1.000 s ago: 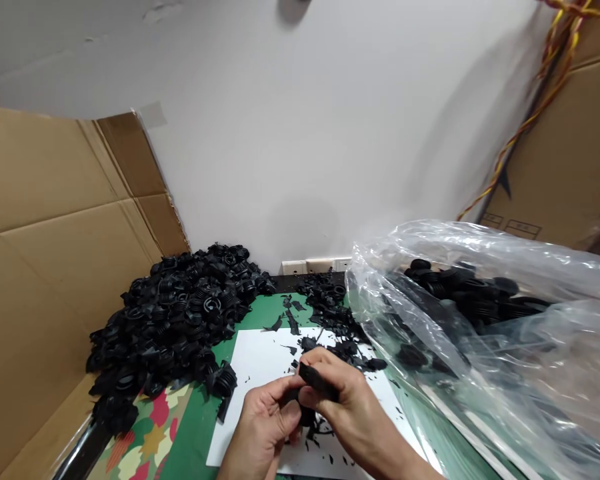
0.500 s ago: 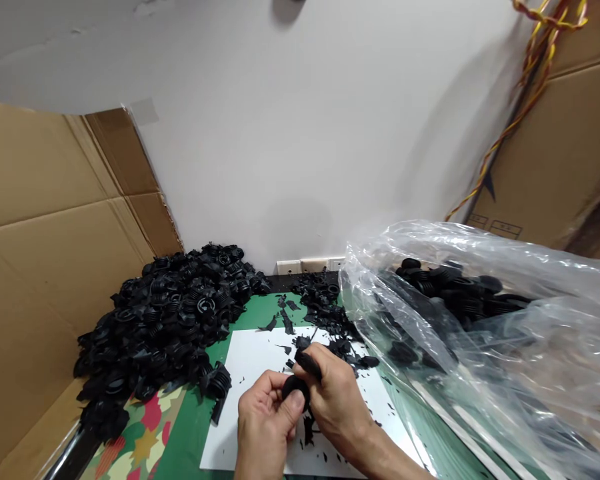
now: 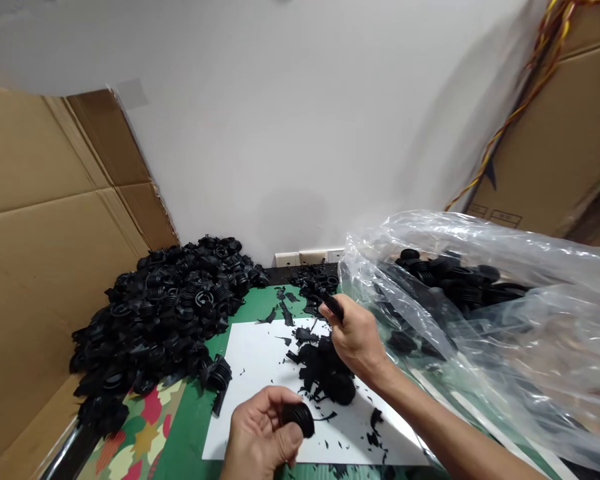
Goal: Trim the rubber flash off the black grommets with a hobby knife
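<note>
**A:** Left hand (image 3: 263,437) low in front, fingers curled round a ribbed black rubber boot (image 3: 298,418), thumb clamped on its side. The wrist is cut off by the bottom edge, and so is the near edge of the white paper sheet (image 3: 260,360) under it.

**B:** And the right hand (image 3: 353,337)? It's up over the far side of the sheet, fist closed on a slim black tool handle (image 3: 333,305). I can't make out any blade; only the dark stub poking out above the knuckles shows, so what tool it is I'd rather not say.

**A:** Fair. Between the hands sits a heap of black rubber trimmings (image 3: 325,373), with loose flecks scattered over the paper. Hard to tell scrap from whole pieces in there.

**B:** Room to move is tight. Big pile of black ribbed boots (image 3: 165,313) crowds the left, spilling against the brown cardboard wall (image 3: 45,227). One stray boot (image 3: 219,373) lies right at the sheet's left edge.

**A:** On the right, the clear plastic bag (image 3: 505,333) bulges in, nearly touching the right forearm; more black parts show blurred through it. Bare green mat (image 3: 195,413) is open only just left of the sheet.

**B:** And the left half of the paper is mostly bare.
</note>
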A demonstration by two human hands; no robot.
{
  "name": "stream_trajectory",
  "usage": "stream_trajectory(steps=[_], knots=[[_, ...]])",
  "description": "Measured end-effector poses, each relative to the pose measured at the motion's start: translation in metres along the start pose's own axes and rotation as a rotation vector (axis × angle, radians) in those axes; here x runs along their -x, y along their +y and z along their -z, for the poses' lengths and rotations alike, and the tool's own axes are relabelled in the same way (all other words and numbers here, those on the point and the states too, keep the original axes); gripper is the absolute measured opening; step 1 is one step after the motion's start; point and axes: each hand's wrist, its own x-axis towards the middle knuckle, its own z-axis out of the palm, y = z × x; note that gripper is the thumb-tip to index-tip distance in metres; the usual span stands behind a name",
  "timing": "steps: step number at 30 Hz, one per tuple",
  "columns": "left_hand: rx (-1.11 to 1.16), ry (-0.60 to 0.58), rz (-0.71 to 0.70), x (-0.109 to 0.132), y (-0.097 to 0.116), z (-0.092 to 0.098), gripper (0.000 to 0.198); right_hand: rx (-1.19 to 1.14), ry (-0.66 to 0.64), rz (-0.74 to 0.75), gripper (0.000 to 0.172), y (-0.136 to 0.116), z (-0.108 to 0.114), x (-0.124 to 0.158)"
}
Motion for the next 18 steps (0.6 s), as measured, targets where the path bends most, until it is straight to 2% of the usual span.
stream_trajectory(steps=[3, 7, 12, 18], knots=[[0.067, 0.016, -0.055, -0.010, 0.006, 0.005, 0.038, -0.004, -0.095, -0.006, 0.023, -0.003, 0.010, 0.000], [0.126, 0.019, -0.040, -0.015, 0.008, 0.009, 0.038, -0.031, -0.203, -0.031, 0.016, -0.013, 0.020, 0.016], [0.150, 0.031, -0.040, -0.014, 0.003, 0.010, 0.036, -0.194, -0.335, -0.168, 0.017, -0.031, 0.026, 0.042], [0.165, 0.037, -0.033, -0.015, 0.001, 0.010, 0.036, -0.265, -0.336, -0.069, 0.015, -0.044, 0.021, 0.060]])
